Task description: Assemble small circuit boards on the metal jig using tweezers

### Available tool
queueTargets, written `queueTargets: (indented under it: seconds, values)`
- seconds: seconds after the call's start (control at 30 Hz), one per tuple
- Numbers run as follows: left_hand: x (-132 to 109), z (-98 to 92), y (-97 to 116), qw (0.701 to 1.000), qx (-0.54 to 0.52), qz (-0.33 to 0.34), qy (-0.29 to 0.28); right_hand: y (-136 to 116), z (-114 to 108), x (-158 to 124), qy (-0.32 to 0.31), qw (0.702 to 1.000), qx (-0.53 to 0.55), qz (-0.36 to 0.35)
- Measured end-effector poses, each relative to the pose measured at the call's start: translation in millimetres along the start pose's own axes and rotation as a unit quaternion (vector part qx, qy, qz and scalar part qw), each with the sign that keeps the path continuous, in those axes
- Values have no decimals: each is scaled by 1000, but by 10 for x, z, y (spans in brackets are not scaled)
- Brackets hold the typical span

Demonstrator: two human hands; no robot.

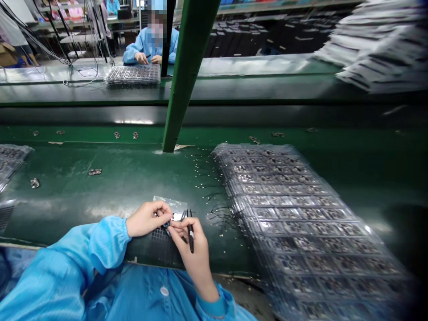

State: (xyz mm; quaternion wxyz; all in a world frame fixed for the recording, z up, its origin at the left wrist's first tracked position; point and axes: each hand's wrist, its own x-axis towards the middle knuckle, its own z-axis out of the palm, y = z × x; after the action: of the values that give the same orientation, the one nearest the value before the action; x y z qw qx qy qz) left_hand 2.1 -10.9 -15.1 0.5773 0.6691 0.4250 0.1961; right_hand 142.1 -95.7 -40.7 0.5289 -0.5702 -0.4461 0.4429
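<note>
- I've got the left hand (149, 218) pinched on a small circuit board (166, 226), low over the bench (127, 189).
- The right hand (198, 244) meets it, fingertips at the board, black tweezers (191, 238) gripped too.
- Bench edge runs just below the wrists; green surface stretches left and forward.
- To my right, stacked transparent trays (231, 183) wall that side, thin wires (219, 211) poking toward the hand.
- Straight ahead, a green post (189, 67) blocks; one loose board (95, 171) lies left.
</note>
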Motion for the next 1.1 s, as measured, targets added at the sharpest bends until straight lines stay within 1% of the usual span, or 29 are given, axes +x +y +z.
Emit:
queueTargets:
  seconds: [0.2, 0.43, 0.6, 0.77, 0.93, 1.1]
  values:
    - [-4, -11, -22, 1000, -17, 2, 3, -18, 10, 14, 13, 1000, 25, 8]
    - [3, -19, -31, 1000, -20, 9, -5, -4, 4, 19, 22, 999, 26, 16]
    - [5, -8, -22, 999, 17, 15, 27, -26, 10, 18, 29, 999, 32, 17]
    - [-21, 9, 5, 996, 63, 43, 56, -20, 17, 15, 41, 998, 39, 17]
    - [-30, 2, 20, 995, 70, 53, 58, -23, 19, 10, 42, 998, 32, 22]
    - [-36, -6, 36, 994, 76, 63, 56, -20, -8, 7, 24, 998, 47, 16]
